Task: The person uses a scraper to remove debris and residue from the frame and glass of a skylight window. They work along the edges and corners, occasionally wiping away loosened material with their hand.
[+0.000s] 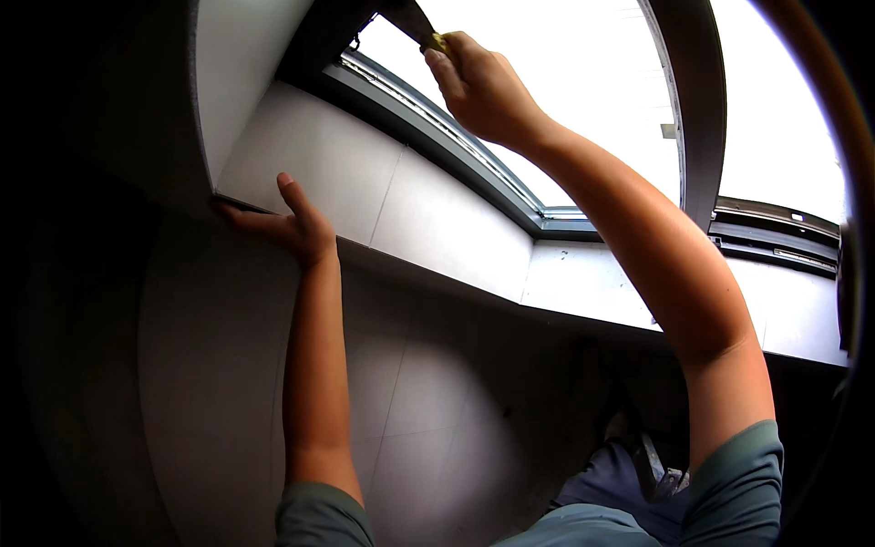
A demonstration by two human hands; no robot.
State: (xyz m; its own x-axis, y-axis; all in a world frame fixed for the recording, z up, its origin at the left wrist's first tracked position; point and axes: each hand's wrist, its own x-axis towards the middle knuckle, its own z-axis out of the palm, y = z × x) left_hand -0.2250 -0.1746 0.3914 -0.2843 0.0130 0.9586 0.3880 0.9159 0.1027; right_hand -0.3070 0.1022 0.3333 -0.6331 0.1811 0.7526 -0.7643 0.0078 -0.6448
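Up at the window, my right hand point(483, 87) is closed round the yellow handle of a scraper point(441, 44). Its dark, flat blade points up and left toward the corner of the window frame, and the top edge of the picture cuts it off. My left hand point(290, 223) is at the front edge of the pale tiled sill point(333, 155), near the side wall. Its thumb points up and its fingers stretch left along the edge, holding nothing.
A dark window frame point(410, 137) with a metal track runs above the sill. The side wall point(241, 64) rises at the left. Another frame section point(775, 237) is on the right. Below the sill lie a tiled surface point(401, 392) and dim shadow.
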